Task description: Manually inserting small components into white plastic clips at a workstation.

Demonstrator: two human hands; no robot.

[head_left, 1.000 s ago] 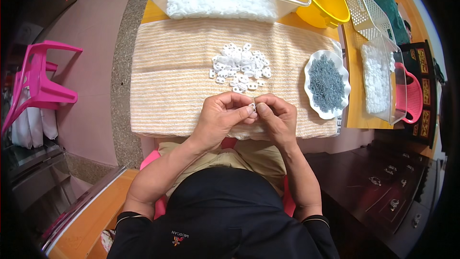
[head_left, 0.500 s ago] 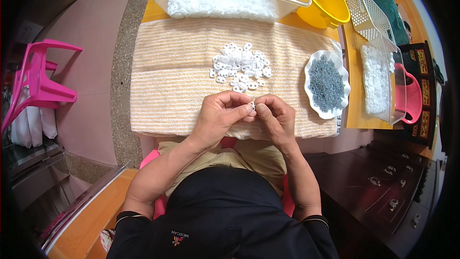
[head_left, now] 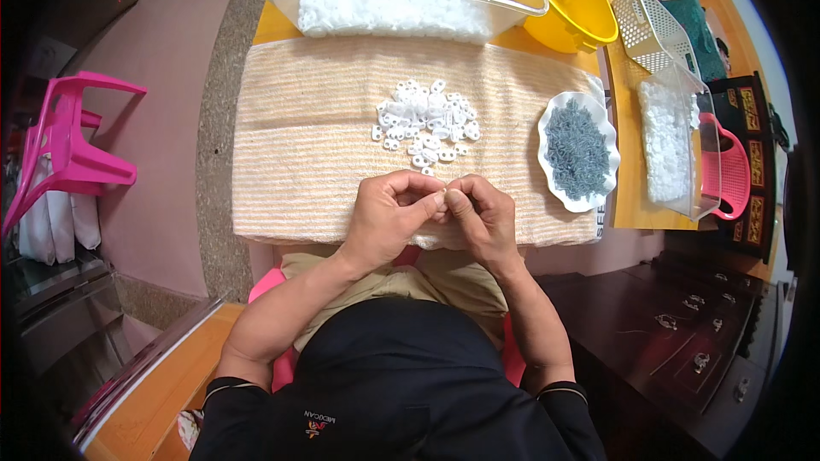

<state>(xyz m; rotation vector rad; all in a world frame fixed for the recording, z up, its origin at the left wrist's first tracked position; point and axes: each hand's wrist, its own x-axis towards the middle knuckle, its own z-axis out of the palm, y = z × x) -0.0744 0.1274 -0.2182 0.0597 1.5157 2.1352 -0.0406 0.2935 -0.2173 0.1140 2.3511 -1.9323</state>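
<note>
At frame centre the left hand (head_left: 389,218) and right hand (head_left: 483,215) pinch one small white piece (head_left: 442,201) between meeting fingertips — above the striped towel (head_left: 307,145). Just above lies a pile of white pieces (head_left: 424,122); right of it, a dish of grey bits (head_left: 578,151).

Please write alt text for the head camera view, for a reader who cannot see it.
A seated person's left hand and right hand meet fingertip to fingertip over a striped beige towel, pinching something too small to identify. Beyond them lie a heap of small white plastic pieces and a white dish of grey parts.
</note>
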